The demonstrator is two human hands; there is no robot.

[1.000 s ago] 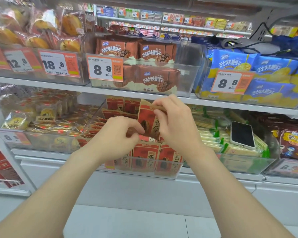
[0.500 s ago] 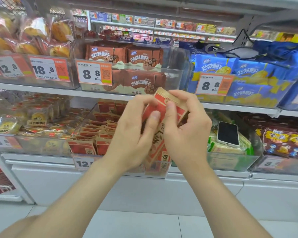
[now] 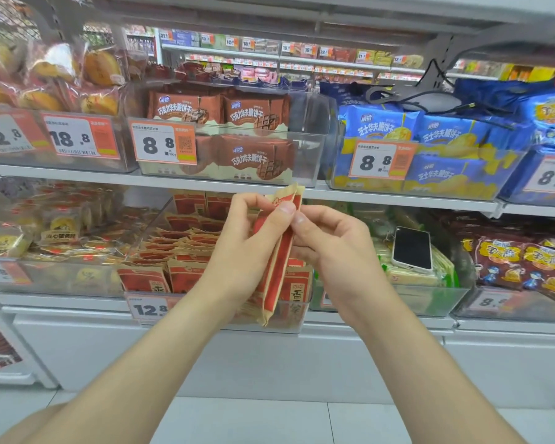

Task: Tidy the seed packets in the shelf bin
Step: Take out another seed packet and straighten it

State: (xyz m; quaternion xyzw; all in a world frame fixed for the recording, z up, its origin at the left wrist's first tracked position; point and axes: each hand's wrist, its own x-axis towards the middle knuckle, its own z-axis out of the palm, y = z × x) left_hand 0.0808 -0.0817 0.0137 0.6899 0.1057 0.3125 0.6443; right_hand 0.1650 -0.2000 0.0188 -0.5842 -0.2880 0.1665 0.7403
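A clear shelf bin (image 3: 148,225) on the lower shelf holds several red and tan seed packets (image 3: 186,241), some upright at the front, others lying flat behind. In front of the bin I hold two or three of these packets (image 3: 281,267) edge-on, lifted above it. My left hand (image 3: 253,241) grips them near the top, thumb pressed on the upper end. My right hand (image 3: 334,248) pinches the same stack from the right side, fingers curled.
A white phone (image 3: 412,249) lies on green packets in the bin to the right. A 12.8 price tag (image 3: 149,307) hangs on the bin's front. The upper shelf edge (image 3: 366,195) with brown and blue wafer bins sits just above my hands.
The packets were pulled up out of the bin a second ago. Since then they have turned from face-on to edge-on between both hands, and the hands have closed together.
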